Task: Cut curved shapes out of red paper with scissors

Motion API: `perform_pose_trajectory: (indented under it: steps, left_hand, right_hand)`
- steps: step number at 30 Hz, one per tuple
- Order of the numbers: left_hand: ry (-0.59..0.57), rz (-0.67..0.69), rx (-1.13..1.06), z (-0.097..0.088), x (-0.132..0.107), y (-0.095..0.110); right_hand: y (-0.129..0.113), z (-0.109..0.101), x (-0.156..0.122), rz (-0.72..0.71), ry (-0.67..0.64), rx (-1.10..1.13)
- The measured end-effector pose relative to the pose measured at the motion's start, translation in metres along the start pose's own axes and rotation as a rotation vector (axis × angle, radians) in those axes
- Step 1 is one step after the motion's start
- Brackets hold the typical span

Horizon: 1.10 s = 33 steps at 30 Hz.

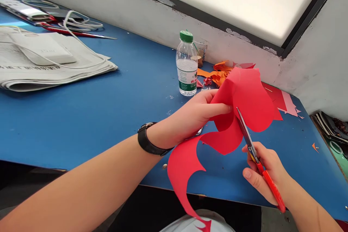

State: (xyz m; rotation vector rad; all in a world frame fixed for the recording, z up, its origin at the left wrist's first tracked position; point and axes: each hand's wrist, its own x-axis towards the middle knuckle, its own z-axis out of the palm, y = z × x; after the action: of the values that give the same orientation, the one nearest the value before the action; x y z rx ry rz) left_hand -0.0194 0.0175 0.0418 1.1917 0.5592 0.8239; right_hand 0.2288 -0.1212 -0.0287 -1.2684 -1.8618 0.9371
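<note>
My left hand, a black watch on its wrist, pinches a curved sheet of red paper above the blue table. A long cut strip of the same paper curls down past the table's front edge. My right hand grips red-handled scissors. Their metal blades reach up into the paper just right of my left fingers.
A clear water bottle with a green cap stands by the white wall. Orange and red paper scraps lie behind it, pink ones to the right. Folded newspapers, a white charger and cables sit at far left.
</note>
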Motion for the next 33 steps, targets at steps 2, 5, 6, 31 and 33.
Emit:
perform_pose_trajectory:
  steps: [2,5,6,31,33]
  left_hand:
    - [-0.004,0.002,0.019,0.0,0.0,-0.001]
    - [0.013,0.008,0.044,0.001,0.0,-0.002]
    - [0.02,0.01,0.055,0.002,0.0,-0.002]
    - [0.047,-0.011,0.171,0.007,-0.005,0.003]
    - [0.061,-0.001,0.165,0.007,-0.004,0.002]
  right_hand:
    - [-0.001,-0.001,0.001,0.005,-0.016,-0.007]
    - [-0.002,-0.001,0.001,0.009,-0.018,-0.01]
    - [-0.003,-0.001,0.001,0.006,-0.019,-0.01]
    - [0.0,0.001,-0.003,0.106,-0.039,0.103]
    - [-0.003,0.004,-0.003,0.139,0.021,0.154]
